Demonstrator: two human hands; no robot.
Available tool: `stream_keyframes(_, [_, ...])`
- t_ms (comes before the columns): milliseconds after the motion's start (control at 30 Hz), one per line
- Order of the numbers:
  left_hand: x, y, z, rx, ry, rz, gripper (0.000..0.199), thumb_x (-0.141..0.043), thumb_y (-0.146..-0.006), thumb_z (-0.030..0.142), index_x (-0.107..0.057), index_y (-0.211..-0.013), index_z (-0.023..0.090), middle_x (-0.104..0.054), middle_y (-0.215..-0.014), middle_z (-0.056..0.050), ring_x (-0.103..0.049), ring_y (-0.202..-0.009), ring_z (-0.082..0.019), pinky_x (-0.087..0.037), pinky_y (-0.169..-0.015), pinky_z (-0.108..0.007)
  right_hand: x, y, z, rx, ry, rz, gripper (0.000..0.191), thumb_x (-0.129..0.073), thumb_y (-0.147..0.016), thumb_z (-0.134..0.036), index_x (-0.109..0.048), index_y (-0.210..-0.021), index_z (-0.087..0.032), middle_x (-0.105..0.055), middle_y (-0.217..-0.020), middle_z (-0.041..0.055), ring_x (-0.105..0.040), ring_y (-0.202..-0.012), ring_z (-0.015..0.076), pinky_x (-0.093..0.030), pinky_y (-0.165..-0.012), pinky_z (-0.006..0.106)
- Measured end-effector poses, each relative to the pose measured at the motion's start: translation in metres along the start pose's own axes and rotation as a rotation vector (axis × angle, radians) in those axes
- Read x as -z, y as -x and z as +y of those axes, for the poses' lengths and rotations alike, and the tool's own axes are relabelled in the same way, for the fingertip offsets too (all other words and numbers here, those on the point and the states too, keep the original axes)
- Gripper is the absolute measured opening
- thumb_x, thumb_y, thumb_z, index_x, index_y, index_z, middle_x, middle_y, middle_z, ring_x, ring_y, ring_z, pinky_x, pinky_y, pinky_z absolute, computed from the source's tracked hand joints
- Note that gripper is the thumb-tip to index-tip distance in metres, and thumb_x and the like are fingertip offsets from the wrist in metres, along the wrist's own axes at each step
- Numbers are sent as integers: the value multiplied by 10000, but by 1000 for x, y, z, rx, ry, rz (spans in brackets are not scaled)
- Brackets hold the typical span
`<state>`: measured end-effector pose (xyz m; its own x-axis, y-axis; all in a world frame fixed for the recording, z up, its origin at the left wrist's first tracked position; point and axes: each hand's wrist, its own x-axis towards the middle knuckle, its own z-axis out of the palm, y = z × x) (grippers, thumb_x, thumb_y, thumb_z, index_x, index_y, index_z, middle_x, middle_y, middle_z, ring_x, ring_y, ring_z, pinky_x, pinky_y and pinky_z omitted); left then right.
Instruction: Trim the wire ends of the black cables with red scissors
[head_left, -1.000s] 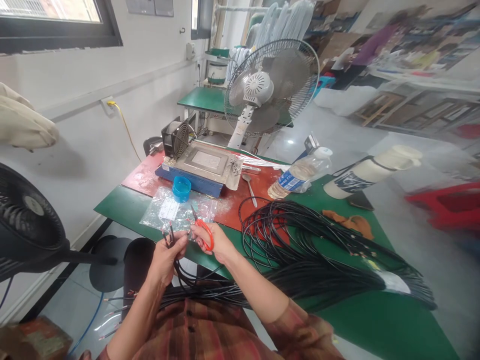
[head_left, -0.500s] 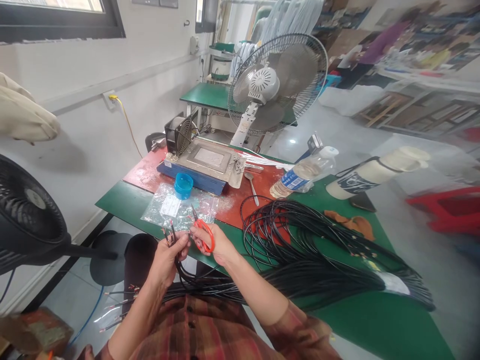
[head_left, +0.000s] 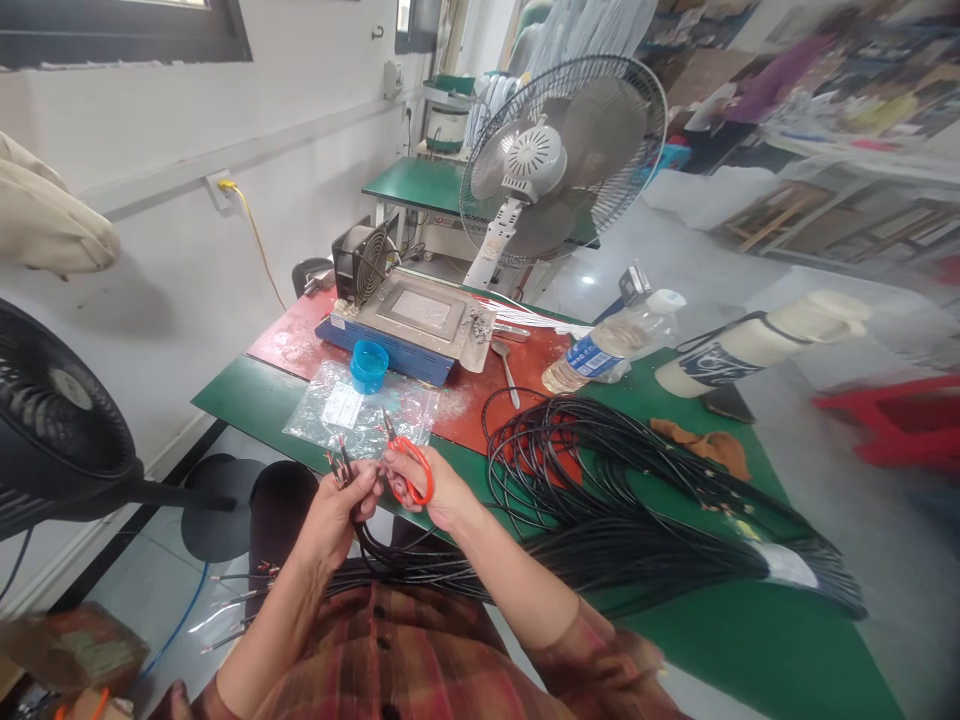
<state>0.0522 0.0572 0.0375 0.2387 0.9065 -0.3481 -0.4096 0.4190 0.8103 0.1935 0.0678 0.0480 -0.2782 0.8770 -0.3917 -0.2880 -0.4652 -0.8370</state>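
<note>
Right at the near edge of the table, the left hand (head_left: 334, 510) is clenched around a small clutch of black wires (head_left: 375, 560), pinching them just below their stripped ends (head_left: 339, 462), which poke up past the fingertips. Beside it, almost touching, the right hand (head_left: 435, 490) has its fingers through the orange-handled scissors (head_left: 405, 468), blades pointing up and away toward the wire tips. These wires look thin, limp and light, so they'd flop anywhere they aren't held; gripping close to the ends, as the left hand does, seems the sensible spot, since the bared tips look delicate and easy to bend. The strands trail down across the lap and run right into the big black bundle (head_left: 622, 510) coiled on the green table (head_left: 247, 400), which as a mass looks heavier and prone to tangling. Just beyond the hands lies a clear plastic bag (head_left: 352, 410) with a blue cap (head_left: 369, 365) at its far edge. Farther back sits a flat blue-based machine (head_left: 409, 325), a spoon (head_left: 508, 372), a water bottle (head_left: 607, 345) lying down, and behind them a standing fan (head_left: 562, 160).
</note>
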Motion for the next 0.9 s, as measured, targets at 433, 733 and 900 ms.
stream_keyframes(433, [4,-1,-7,-53,-13,-74,241,-655,-748,336,-599,-670,115,-486,-564,18,-251,-429,-42,-136,-426,-231,1,5,3,-46,-33,-130,399,-697,-657,-492,-530,-589,-137,-446,-417,-57,-352,-314,39,-206,-285,172])
stream_keyframes(733, [4,2,-6,-94,-5,-96,207,-639,-767,312,-616,-687,122,-508,-592,9,-281,-437,-39,-146,-434,-226,-9,7,6,-21,-92,-38,382,-691,-654,-475,-524,-583,-139,-441,-402,-66,-336,-303,33,-199,-282,160])
stream_keyframes(900, [4,3,-6,-62,-35,-81,203,-652,-752,327,-624,-738,126,-485,-568,25,-229,-422,-35,-118,-425,-231,-1,5,-5,-18,22,-38,421,-682,-648,-523,-528,-574,-138,-447,-394,-60,-352,-298,34,-185,-280,156])
